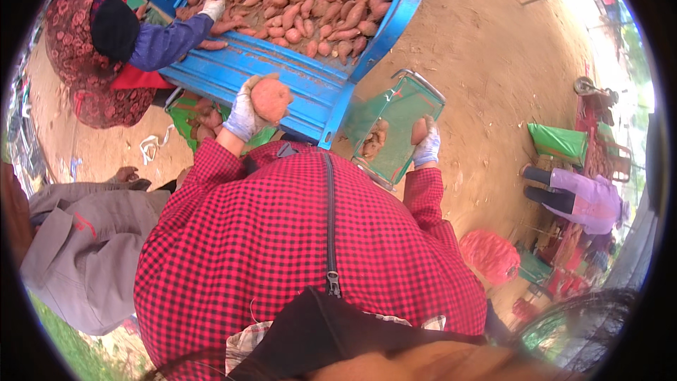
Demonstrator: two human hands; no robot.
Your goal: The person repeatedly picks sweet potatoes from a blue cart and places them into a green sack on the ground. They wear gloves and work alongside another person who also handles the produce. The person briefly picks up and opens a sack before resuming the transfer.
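A large round sweet potato (271, 99) is gripped in my gloved left hand (245, 114), above the front edge of the blue cart bed (285, 71). My right hand (427, 144), also gloved, holds a smaller sweet potato (419, 132) over the right side of a green mesh basket (399, 116) with a metal frame. Several sweet potatoes (374, 140) lie in that basket. Beyond my left hand, a big heap of sweet potatoes (312, 0) fills the cart bed. Below the cart's edge on the left, a green bag (182, 119) contains more sweet potatoes (206, 120).
At left, a co-worker in a floral garment (79, 53) reaches a gloved hand (213, 8) into the heap. Someone in grey (95, 243) stands close on my left. A filled red mesh sack (489, 256) sits at right. Farther off is a person in lilac (584, 196).
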